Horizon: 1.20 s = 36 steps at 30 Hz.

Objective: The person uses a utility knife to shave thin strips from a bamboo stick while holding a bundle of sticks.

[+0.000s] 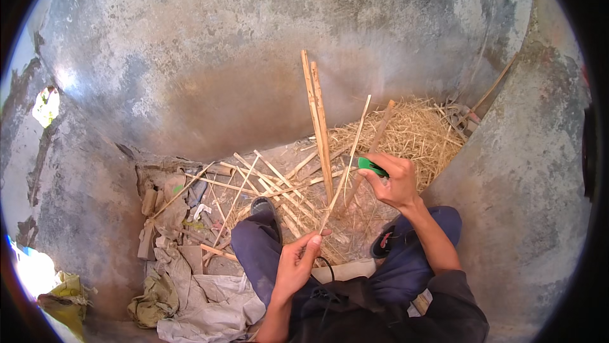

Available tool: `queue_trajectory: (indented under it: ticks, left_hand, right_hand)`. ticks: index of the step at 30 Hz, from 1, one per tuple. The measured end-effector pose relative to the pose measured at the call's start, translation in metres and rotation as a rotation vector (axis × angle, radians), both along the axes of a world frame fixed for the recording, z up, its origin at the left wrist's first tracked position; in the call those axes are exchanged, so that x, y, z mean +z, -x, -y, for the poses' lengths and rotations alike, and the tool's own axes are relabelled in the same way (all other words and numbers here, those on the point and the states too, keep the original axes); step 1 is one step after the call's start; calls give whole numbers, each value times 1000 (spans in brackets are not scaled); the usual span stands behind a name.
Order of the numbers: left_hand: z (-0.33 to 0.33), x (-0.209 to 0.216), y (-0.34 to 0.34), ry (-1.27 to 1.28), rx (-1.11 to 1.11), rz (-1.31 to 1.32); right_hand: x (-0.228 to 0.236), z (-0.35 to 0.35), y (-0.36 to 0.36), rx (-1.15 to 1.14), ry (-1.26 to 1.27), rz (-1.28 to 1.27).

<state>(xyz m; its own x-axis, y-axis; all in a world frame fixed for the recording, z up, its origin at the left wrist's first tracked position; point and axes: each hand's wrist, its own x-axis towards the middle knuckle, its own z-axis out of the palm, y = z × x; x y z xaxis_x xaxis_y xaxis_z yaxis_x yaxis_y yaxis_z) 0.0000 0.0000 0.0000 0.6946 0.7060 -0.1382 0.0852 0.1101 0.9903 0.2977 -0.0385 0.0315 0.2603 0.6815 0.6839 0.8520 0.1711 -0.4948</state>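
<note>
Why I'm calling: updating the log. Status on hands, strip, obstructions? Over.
Left hand pinching thin strip by lower end. Right hand gripping green-handled tool, tip at strip. Two thicker sticks close alongside.

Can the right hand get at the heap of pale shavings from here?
Likely yes: the pale shavings appear just beyond the right hand with nothing apparent between them, though that hand is occupied holding a green-handled tool.

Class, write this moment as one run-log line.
left hand: pinching thin strip | right hand: holding green tool near strip | nearby: loose strips, straw heap
</note>
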Motion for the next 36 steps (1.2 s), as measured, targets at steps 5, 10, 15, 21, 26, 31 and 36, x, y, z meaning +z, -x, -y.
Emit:
queue_trajectory:
  ticks: [5,10,15,21,26,31,36]
  left_hand:
    - [2,-5,0,9,41,6]
    - [8,-8,15,41,-20,-25]
    - [11,-17,29,89,-13,-69]
    - [-1,-45,32,-158,184,-211]
    - [-8,-30,13,-212,237,-140]
    - [-1,-25,1,-164,176,-37]
    - [10,-11,-6,-110,147,-4]
  right_hand:
    - [3,-5,-7,-7,1,74]
    - [-9,-17,-47,-82,-25,64]
    - [12,-37,-109,-327,159,-120]
    - [-1,-33,-137,-461,558,-61]
    - [-10,-2,-32,-12,138,-81]
    - [-15,26,27,173,104,83]
    - [-13,31,38,199,53,119]
